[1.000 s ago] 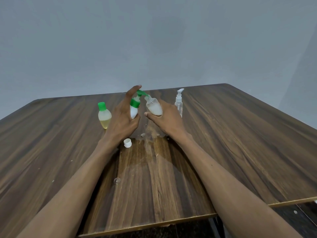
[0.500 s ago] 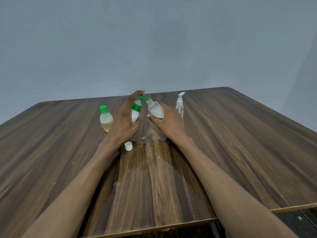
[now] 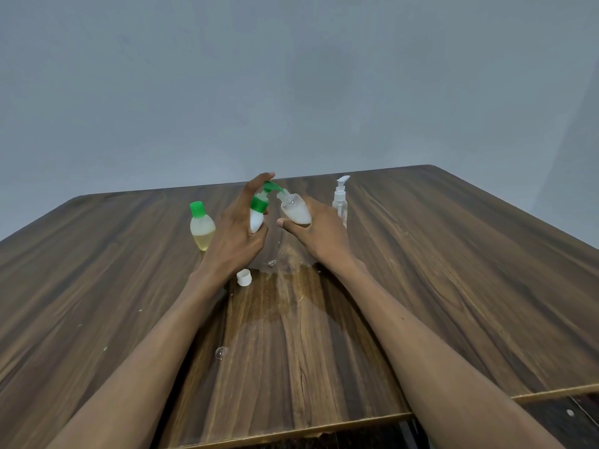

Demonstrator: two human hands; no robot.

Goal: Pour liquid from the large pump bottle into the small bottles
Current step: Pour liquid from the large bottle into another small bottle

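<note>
Your left hand (image 3: 235,234) grips the white pump bottle (image 3: 256,218) above the table (image 3: 453,270), forefinger on its green pump head, while your right hand (image 3: 319,233) holds a clear small bottle (image 3: 294,210) tilted with its open mouth at the nozzle. A green-capped small bottle (image 3: 201,226) stands left, a clear pump bottle (image 3: 340,202) right, and a white cap (image 3: 244,277) lies near your left wrist.

Both forearms bare, no sleeves; left hand (image 3: 234,233), right hand (image 3: 324,234) ungloved

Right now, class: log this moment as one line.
left hand: holds pump bottle | right hand: holds small bottle | nozzle at mouth
</note>
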